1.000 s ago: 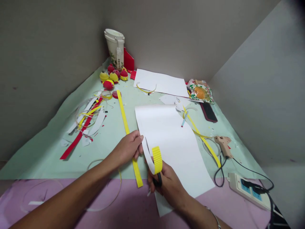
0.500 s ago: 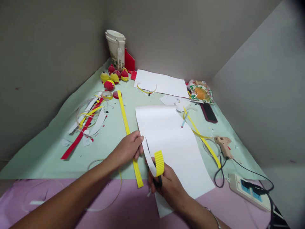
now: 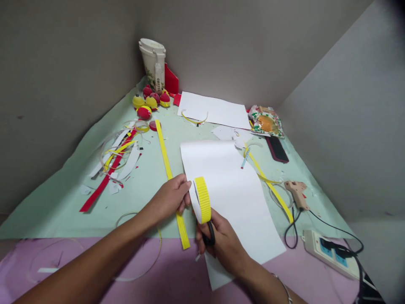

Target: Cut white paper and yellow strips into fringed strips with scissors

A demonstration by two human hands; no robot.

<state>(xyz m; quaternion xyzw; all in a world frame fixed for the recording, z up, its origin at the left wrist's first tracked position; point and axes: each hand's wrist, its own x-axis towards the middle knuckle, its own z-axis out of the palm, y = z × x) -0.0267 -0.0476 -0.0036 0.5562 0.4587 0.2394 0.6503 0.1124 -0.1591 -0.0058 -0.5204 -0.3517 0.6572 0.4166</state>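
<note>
My left hand (image 3: pixel 176 193) pinches the left edge of a large white sheet (image 3: pixel 218 181), beside a flat yellow corrugated strip (image 3: pixel 163 147) on the table. My right hand (image 3: pixel 221 240) is closed round black-handled scissors (image 3: pixel 209 234); their blades are mostly hidden under the paper. From the sheet's left edge a narrow strip (image 3: pixel 203 200) curls up and over, its yellow ribbed side outward and its other side white. The sheet's far end is rolled over in a soft curve.
Left lie a red strip (image 3: pixel 101 190) and tangled offcuts. Behind stand red-and-yellow balls (image 3: pixel 144 112) and a white cup (image 3: pixel 153 63). At right are a glue gun (image 3: pixel 298 194), power strip (image 3: pixel 330 253), phone (image 3: pixel 277 149), snack packet (image 3: pixel 267 122) and pen (image 3: pixel 245 158).
The curling strip has grown longer and moved up and left, its loop now close to my left hand. Both hands stay nearly where they were.
</note>
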